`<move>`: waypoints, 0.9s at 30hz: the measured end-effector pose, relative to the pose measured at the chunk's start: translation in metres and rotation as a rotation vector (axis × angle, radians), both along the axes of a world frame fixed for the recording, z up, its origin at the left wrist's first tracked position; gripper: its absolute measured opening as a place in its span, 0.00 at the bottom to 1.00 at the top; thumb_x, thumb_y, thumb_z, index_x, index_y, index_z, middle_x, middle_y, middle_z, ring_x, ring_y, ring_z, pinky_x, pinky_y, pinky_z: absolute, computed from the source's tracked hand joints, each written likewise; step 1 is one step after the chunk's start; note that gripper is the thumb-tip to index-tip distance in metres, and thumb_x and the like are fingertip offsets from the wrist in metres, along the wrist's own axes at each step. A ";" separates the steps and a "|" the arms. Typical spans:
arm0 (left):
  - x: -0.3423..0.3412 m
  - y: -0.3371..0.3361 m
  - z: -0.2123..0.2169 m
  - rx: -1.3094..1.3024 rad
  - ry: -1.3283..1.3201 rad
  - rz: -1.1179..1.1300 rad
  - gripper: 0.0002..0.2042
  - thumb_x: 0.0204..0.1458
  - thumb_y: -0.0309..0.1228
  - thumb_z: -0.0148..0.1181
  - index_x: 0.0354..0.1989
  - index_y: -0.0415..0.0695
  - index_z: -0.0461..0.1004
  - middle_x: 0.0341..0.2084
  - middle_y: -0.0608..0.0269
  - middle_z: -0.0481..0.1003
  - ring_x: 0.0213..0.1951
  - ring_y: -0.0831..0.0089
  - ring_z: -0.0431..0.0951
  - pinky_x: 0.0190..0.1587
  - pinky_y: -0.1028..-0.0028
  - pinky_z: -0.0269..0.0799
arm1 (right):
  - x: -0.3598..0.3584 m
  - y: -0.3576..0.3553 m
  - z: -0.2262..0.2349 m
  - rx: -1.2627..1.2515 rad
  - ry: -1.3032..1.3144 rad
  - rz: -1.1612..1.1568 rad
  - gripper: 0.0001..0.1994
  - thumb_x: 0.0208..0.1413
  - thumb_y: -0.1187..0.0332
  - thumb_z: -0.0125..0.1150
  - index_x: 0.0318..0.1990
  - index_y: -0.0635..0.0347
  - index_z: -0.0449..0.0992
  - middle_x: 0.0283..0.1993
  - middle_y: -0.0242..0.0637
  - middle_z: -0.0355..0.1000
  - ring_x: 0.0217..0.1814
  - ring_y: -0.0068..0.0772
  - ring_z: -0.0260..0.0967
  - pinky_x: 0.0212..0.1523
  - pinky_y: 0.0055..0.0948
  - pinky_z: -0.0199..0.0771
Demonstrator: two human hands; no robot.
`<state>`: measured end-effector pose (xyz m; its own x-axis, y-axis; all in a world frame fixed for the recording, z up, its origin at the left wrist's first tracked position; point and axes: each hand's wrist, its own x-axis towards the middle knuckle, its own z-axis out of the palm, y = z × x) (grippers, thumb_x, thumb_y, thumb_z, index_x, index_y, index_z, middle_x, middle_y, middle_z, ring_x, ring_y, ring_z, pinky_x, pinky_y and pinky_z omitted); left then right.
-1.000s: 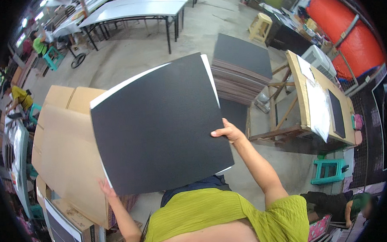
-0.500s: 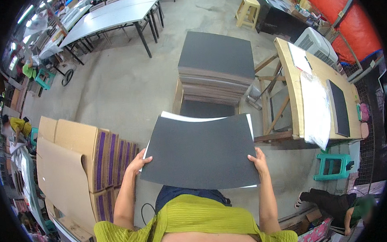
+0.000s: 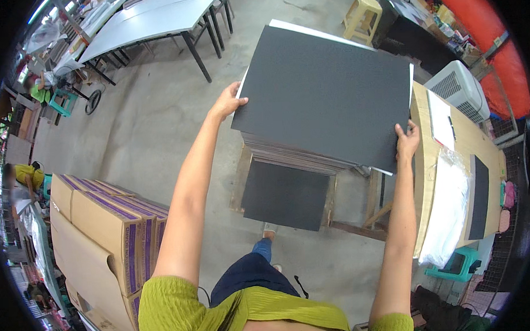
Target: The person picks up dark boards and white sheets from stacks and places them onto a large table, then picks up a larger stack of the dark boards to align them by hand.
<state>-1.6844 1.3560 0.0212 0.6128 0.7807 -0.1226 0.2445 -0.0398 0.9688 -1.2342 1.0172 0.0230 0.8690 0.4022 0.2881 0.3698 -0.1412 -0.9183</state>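
Both arms reach forward, and the left hand (image 3: 230,102) pinches the left edge of a dark board (image 3: 326,90), thumb on top and the other fingers around the edge, their tips hidden. The right hand (image 3: 407,140) pinches the right edge in the same way, a little nearer the body. The board lies over a stack (image 3: 293,151), covering its top; whether it touches the stack or is held just above it, I cannot tell. A white sheet (image 3: 318,29) shows under the board as a thin rim along the far edge and at the right side. Nearer than the stack, and lower, lies another dark panel (image 3: 286,194), with a piece of wood (image 3: 240,181) along its left side. To the right stands a bench (image 3: 480,140) bearing white paper (image 3: 441,118) with a pen (image 3: 451,127) on it, a plastic bag (image 3: 444,209) hanging over the near end, and a dark strip (image 3: 480,196). A green stool (image 3: 455,265) stands by the bench's near end. Near left, well apart from the hands, cartons (image 3: 97,221) are piled, with a brown sheet (image 3: 84,262) against them. Far left are long tables (image 3: 149,23); far right, a yellow stool (image 3: 362,16) and a red tarp (image 3: 475,12). At the left rim, a co-worker in yellow (image 3: 29,175) sits.
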 end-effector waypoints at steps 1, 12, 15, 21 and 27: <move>0.000 0.015 -0.005 -0.017 0.023 0.058 0.27 0.50 0.20 0.62 0.61 0.35 0.64 0.52 0.52 0.75 0.55 0.64 0.74 0.60 0.67 0.65 | 0.003 0.026 0.004 0.015 0.074 0.060 0.27 0.48 0.77 0.70 0.56 0.72 0.66 0.55 0.51 0.70 0.58 0.41 0.69 0.60 0.36 0.68; 0.015 0.024 -0.180 -0.017 0.577 0.274 0.26 0.45 0.38 0.71 0.49 0.32 0.74 0.44 0.43 0.79 0.46 0.54 0.80 0.50 0.62 0.73 | -0.010 0.043 -0.161 -0.824 -0.059 0.027 0.33 0.44 0.64 0.74 0.59 0.64 0.70 0.56 0.54 0.72 0.60 0.54 0.69 0.61 0.44 0.68; 0.016 0.020 -0.152 -0.171 0.740 0.279 0.26 0.44 0.40 0.72 0.45 0.31 0.76 0.42 0.43 0.79 0.45 0.54 0.81 0.49 0.61 0.75 | -0.025 0.035 -0.160 -0.888 -0.030 -0.075 0.29 0.46 0.60 0.73 0.54 0.65 0.74 0.53 0.57 0.74 0.58 0.53 0.71 0.59 0.43 0.69; 0.022 0.042 -0.148 -0.175 0.805 0.256 0.28 0.45 0.46 0.71 0.44 0.30 0.77 0.42 0.42 0.79 0.42 0.54 0.82 0.43 0.59 0.77 | -0.013 0.039 -0.146 -1.082 0.190 0.021 0.30 0.47 0.51 0.71 0.47 0.72 0.77 0.51 0.59 0.74 0.57 0.54 0.72 0.57 0.42 0.70; 0.020 0.042 -0.146 -0.367 0.739 0.277 0.33 0.47 0.50 0.69 0.48 0.28 0.74 0.45 0.45 0.78 0.42 0.55 0.82 0.41 0.59 0.78 | -0.023 0.044 -0.141 -1.049 0.180 -0.023 0.29 0.46 0.53 0.73 0.45 0.74 0.77 0.49 0.61 0.75 0.56 0.55 0.72 0.56 0.41 0.71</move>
